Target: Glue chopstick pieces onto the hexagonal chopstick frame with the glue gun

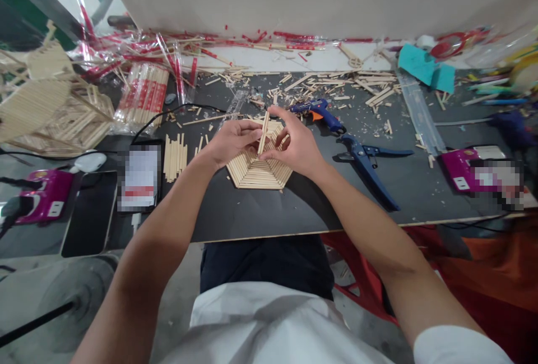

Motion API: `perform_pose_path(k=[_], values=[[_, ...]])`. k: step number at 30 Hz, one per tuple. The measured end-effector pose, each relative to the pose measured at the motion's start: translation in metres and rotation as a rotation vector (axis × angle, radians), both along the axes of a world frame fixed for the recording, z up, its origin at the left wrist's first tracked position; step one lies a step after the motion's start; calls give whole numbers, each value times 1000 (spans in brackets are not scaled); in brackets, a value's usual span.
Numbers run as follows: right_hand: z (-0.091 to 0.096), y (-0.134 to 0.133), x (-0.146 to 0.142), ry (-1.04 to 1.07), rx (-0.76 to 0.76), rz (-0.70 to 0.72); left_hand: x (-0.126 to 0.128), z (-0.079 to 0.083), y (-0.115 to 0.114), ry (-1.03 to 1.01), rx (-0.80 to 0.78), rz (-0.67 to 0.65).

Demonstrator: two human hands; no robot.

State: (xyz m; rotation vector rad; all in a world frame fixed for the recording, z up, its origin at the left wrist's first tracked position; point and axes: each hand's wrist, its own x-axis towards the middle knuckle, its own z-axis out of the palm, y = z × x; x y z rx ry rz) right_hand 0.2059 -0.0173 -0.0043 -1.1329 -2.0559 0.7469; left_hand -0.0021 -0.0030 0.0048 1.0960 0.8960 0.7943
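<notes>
A short pair of wooden sticks, side by side, stands nearly upright above an octagon-like panel of wooden sticks laid in rings. My left hand pinches the sticks between thumb and fingers. My right hand spans them, index fingertip at the upper end and thumb at the lower end. Both hands hide part of the panel's upper half. Left of the panel lies a row of cut sticks. A blue glue gun rests behind my right hand, and blue cutting pliers lie to its right.
Stick scraps litter the table's back. Packaged sticks and a stick-built model stand left. Nearer are a lit phone, a dark phone and a purple power strip; another purple power strip sits right.
</notes>
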Motion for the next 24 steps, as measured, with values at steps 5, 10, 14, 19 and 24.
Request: perform_pose_path(k=[5, 10, 14, 19, 24], values=[[4, 1, 7, 30, -3, 26, -2, -2, 2, -6, 7, 4], [1, 2, 11, 36, 14, 26, -2, -2, 2, 4, 8, 1], [-2, 3, 11, 36, 27, 32, -2, -1, 1, -3, 1, 8], [3, 1, 8, 51, -1, 1, -1, 0, 1, -24, -13, 22], [6, -2, 6, 32, -29, 16, -1, 0, 1, -4, -17, 25]])
